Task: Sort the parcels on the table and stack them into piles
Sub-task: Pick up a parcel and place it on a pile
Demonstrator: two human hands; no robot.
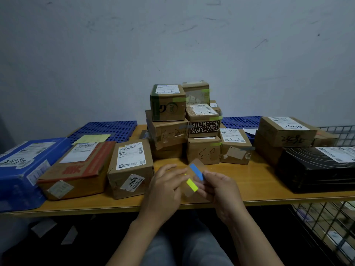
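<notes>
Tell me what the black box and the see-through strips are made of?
Flat black box: probably glossy cardboard or plastic wrap; it shines in streaks. See-through strips with blue and yellow ends: likely thin clear plastic film; you see through them.

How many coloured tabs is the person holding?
2: a blue tab pinched in the right hand's fingers, and a yellow tab just below it, beside the left hand's fingers. Fingers may hide others.

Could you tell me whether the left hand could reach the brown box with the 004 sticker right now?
Probably yes: the brown box sits just beside the left hand, nothing between them. But it and the right hand seem to hold the clear tabs, so it must let go first.
</notes>
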